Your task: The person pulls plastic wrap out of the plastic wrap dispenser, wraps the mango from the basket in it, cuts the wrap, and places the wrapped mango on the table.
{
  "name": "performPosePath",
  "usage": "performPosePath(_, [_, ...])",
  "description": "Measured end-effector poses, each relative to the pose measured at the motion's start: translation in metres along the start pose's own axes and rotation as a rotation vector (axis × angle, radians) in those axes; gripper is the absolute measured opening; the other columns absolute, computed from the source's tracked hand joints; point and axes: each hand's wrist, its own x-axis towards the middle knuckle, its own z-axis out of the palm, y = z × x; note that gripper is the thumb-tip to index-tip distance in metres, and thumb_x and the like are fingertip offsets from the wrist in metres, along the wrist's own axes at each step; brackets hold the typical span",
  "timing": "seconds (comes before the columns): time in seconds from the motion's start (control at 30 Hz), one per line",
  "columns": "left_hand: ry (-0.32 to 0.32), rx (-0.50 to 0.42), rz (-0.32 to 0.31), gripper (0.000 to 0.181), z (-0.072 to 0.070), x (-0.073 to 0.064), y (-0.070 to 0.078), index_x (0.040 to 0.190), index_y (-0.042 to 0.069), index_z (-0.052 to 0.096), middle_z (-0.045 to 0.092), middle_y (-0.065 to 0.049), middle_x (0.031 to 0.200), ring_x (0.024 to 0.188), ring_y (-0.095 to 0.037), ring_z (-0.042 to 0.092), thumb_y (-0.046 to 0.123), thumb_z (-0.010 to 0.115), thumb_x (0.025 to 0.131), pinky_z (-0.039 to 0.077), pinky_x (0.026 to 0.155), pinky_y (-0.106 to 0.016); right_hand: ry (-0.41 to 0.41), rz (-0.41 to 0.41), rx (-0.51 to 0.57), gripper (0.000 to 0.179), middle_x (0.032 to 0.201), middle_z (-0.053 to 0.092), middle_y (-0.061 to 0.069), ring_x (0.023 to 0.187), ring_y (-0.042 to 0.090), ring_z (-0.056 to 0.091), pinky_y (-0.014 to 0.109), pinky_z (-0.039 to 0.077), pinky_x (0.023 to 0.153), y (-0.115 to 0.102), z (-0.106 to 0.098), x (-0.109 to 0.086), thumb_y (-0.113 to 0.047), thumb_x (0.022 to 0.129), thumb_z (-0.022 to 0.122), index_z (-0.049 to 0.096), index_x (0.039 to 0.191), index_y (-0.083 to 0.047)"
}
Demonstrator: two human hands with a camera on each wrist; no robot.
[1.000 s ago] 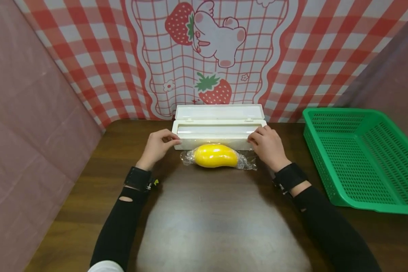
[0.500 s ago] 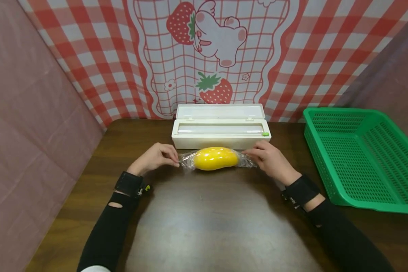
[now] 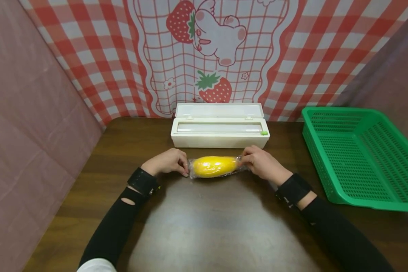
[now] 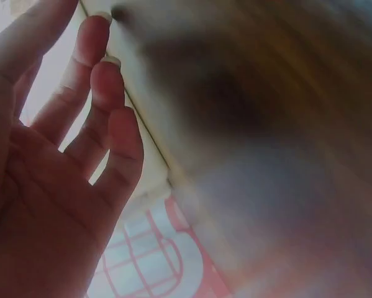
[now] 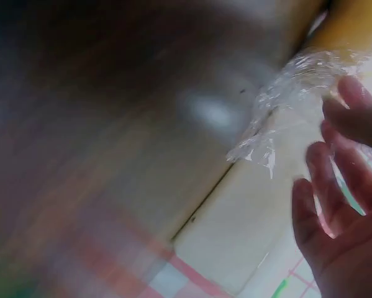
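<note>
A smooth yellow mango-shaped fruit (image 3: pixel 215 166) lies lengthwise in clear plastic wrap (image 3: pixel 192 173) on the table. My left hand (image 3: pixel 168 162) pinches the wrap at the fruit's left end. On the other side my right hand (image 3: pixel 263 163) pinches the gathered wrap at the right end. The right wrist view shows crinkled film (image 5: pixel 297 84) sticking out near my thumb and fingers, beside the blurred yellow fruit (image 5: pixel 353 28). In the left wrist view my left hand (image 4: pixel 55 155) has curled fingers, and its fingertips' grip is cut off at the top edge.
Behind the fruit stands a long white wrap dispenser (image 3: pixel 220 141), lid raised, with a roll inside and a green slider (image 3: pixel 264 133) at its right end. A green plastic basket (image 3: pixel 341 194) stands at the right. A checkered cloth (image 3: pixel 98 56) hangs behind the brown table (image 3: pixel 204 226).
Both hands have left the dispenser's front edge and come to the fruit's two ends. The wrapped fruit has moved toward me, and its loose wrap ends are now drawn in closer.
</note>
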Motion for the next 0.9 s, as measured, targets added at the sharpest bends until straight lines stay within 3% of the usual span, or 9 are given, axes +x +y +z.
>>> performPosePath(0.13, [-0.016,0.001,-0.040,0.017,-0.001,-0.002,0.006,0.082,0.024,0.068,0.060,0.010,0.079,0.072,-0.007,0.054,0.038,0.074,0.073,0.045,0.066,-0.025,-0.071,0.068,0.040,0.019,0.096,0.058,-0.008,0.091,0.012,0.048,0.029,0.044,0.074,-0.003,-0.001,0.000,-0.009,0.081,0.062,0.070,0.089,-0.025])
performPosePath(0.27, [0.019,-0.034,-0.122,0.028,-0.010,-0.013,0.013,0.095,0.026,0.069,0.064,0.015,0.087,0.080,-0.003,0.057,0.048,0.066,0.079,0.046,0.073,-0.025,-0.045,0.181,0.042,0.017,0.090,0.060,-0.010,0.082,0.009,0.050,0.029,0.044,0.068,-0.004,-0.009,-0.004,-0.013,0.080,0.059,0.067,0.090,-0.024])
performPosePath(0.4, [0.146,0.001,-0.186,0.037,-0.024,-0.023,0.022,0.098,0.026,0.069,0.064,0.015,0.088,0.079,-0.006,0.057,0.057,0.055,0.083,0.046,0.072,-0.027,0.034,0.247,0.027,0.017,0.091,0.060,-0.005,0.082,0.012,0.052,0.032,0.045,0.071,-0.005,-0.018,-0.003,-0.015,0.080,0.063,0.065,0.096,-0.018])
performPosePath(0.5, [0.256,0.059,-0.220,0.043,-0.028,-0.022,0.036,0.097,0.025,0.067,0.062,0.014,0.088,0.077,-0.008,0.055,0.063,0.053,0.081,0.045,0.069,-0.027,0.024,0.214,0.059,0.030,0.103,0.060,-0.001,0.094,0.015,0.051,0.035,0.044,0.080,-0.012,-0.020,-0.001,-0.021,0.080,0.066,0.061,0.108,-0.013])
performPosePath(0.57, [0.283,0.110,-0.234,0.051,-0.025,-0.017,0.050,0.104,0.025,0.063,0.061,0.012,0.096,0.084,-0.009,0.055,0.068,0.052,0.078,0.044,0.073,-0.028,-0.016,0.167,0.076,0.044,0.113,0.056,0.002,0.103,0.016,0.047,0.036,0.042,0.085,-0.021,-0.019,0.002,-0.031,0.079,0.069,0.058,0.117,-0.012])
performPosePath(0.63, [0.256,0.172,-0.239,0.068,-0.016,-0.010,0.066,0.118,0.023,0.058,0.059,0.009,0.112,0.098,-0.010,0.053,0.074,0.050,0.074,0.043,0.082,-0.029,-0.068,0.104,0.074,0.062,0.122,0.052,0.004,0.110,0.019,0.043,0.038,0.039,0.091,-0.029,-0.016,0.007,-0.043,0.076,0.070,0.053,0.126,-0.011])
performPosePath(0.73, [0.147,0.293,-0.260,0.097,0.000,0.004,0.088,0.138,0.022,0.041,0.047,0.003,0.134,0.116,-0.016,0.044,0.085,0.044,0.065,0.040,0.089,-0.037,-0.116,0.027,0.048,0.086,0.130,0.046,0.008,0.119,0.023,0.036,0.040,0.033,0.097,-0.039,-0.011,0.016,-0.055,0.067,0.073,0.046,0.134,-0.010])
performPosePath(0.83, [0.069,0.386,-0.285,0.110,0.016,0.017,0.099,0.145,0.020,0.029,0.040,0.000,0.140,0.117,-0.022,0.042,0.089,0.041,0.060,0.042,0.086,-0.041,-0.147,-0.010,0.014,0.098,0.134,0.043,0.008,0.122,0.025,0.034,0.042,0.029,0.100,-0.046,-0.005,0.026,-0.060,0.061,0.073,0.039,0.140,-0.011])
performPosePath(0.9, [0.053,0.413,-0.298,0.111,0.025,0.025,0.102,0.143,0.018,0.029,0.043,-0.002,0.137,0.110,-0.022,0.045,0.089,0.043,0.059,0.044,0.082,-0.039,-0.173,-0.001,0.004,0.101,0.135,0.042,0.008,0.121,0.025,0.034,0.042,0.030,0.099,-0.048,-0.002,0.031,-0.062,0.061,0.072,0.037,0.141,-0.012])
